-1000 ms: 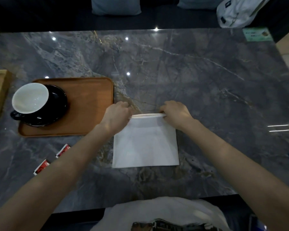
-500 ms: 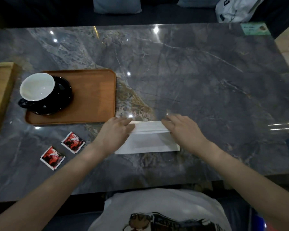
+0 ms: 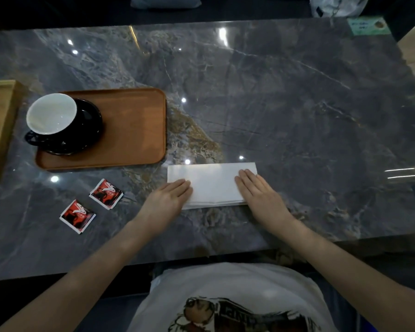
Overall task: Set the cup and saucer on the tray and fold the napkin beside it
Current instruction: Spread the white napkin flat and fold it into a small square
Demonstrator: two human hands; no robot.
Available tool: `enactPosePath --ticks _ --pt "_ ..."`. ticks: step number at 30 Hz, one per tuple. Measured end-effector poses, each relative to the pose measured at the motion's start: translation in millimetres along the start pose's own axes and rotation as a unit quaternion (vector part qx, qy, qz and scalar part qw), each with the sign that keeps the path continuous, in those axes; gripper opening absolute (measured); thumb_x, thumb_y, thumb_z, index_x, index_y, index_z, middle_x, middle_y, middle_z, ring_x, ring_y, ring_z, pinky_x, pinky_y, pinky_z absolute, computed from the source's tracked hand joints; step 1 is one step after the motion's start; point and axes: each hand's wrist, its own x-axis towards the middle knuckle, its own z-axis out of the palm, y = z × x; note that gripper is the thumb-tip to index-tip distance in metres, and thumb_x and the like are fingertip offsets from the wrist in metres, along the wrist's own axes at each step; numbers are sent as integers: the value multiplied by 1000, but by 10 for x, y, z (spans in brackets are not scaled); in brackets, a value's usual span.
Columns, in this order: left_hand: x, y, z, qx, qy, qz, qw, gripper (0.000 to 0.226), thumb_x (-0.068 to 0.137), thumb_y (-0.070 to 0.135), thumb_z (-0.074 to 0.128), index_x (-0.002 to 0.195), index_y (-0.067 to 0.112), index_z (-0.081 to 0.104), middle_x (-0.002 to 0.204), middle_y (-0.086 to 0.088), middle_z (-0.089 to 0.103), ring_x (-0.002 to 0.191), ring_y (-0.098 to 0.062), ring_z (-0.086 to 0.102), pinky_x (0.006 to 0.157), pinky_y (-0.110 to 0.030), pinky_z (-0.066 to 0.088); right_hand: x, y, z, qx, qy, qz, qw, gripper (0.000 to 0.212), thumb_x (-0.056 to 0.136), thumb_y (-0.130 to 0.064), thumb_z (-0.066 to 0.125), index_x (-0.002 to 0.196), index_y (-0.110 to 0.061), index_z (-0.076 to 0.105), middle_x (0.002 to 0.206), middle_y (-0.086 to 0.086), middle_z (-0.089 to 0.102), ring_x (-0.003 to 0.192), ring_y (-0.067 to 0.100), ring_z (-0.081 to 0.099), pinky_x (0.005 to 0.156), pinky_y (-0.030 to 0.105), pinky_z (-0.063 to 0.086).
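Your left hand (image 3: 170,200) and right hand (image 3: 259,192) pressed flat, fingers straight, on the folded napkin (image 3: 213,183) beside the tray (image 3: 134,130); cup (image 3: 50,113) and saucer (image 3: 89,125) already sat there.

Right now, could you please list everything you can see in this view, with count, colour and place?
table: one, grey marble, under everything
tray: one, brown wood, left on the table
saucer: one, black, left end of the tray
cup: one, black outside, white inside, on the saucer
napkin: one, white, folded, right of the tray
sachets: two, red, below the tray
wooden box: one, pale, far left edge
left hand: flat on the napkin's left end
right hand: flat on its right end
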Motion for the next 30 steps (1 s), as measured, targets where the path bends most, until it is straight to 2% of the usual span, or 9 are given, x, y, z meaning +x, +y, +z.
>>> enactPosePath --ticks 4,13,17,19,22,23,25,28,30 --pt "-74 -29 82 -10 16 21 1000 38 70 10 42 91 5 73 100 -11 73 92 -25 70 70 -34 58 -17 32 43 -7 4 -3 1000 55 74 -3 28 119 2 59 122 17 63 114 27 61 94 41 47" --pt "-190 -29 166 -29 8 21 999 32 78 8 44 92 3 73 100 -11 73 95 -25 69 85 -32 53 -12 47 76 -23 10 -4 1000 56 74 -2 26 121 3 56 125 19 61 116 27 59 98 39 40" --pt "-210 -38 189 -14 35 14 999 47 98 13 28 92 1 73 100 -11 73 95 -24 69 111 -19 20 -20 119 109 -31 10 -9 999 63 70 0 23 124 3 53 128 19 58 119 28 57 100 40 35" --pt "-189 -25 162 -16 14 20 1000 37 89 13 38 90 3 74 98 -10 74 94 -23 69 101 -20 38 -30 115 71 -19 -9 -14 1000 63 72 4 25 134 5 40 140 21 45 129 32 45 107 42 24" --pt "-91 35 -14 -45 -72 -12 996 33 70 23 41 73 13 73 83 -4 75 84 -20 71 62 -26 56 -45 107 -28 37 -59 -30 997 68 84 0 33 146 -1 5 156 16 3 146 28 3 115 35 -6" --pt "-37 71 -90 -53 -89 -30 994 31 69 28 41 65 15 69 74 -2 73 76 -21 71 53 -25 53 -30 99 -80 63 -68 -18 996 66 87 -6 34 146 -3 6 157 15 2 146 25 1 116 35 -8" --pt "106 123 -162 -70 -63 -60 994 32 72 32 40 63 14 65 62 -3 66 61 -23 66 44 -24 46 32 39 -190 144 -28 24 989 54 91 -16 34 143 -4 25 155 14 20 144 23 16 118 33 -1" --pt "389 251 -100 -99 7 -104 990 38 80 24 39 96 6 69 91 -12 72 86 -28 68 68 -33 56 196 -237 -280 299 95 98 945 48 90 -19 29 133 -2 45 141 16 46 133 27 39 114 26 14" --pt "550 384 18 -87 2 -123 989 51 83 24 33 123 1 54 129 -15 57 120 -27 54 96 -38 46 333 -458 -233 332 132 79 931 49 94 -22 27 137 -1 39 145 15 40 137 25 35 115 26 12"
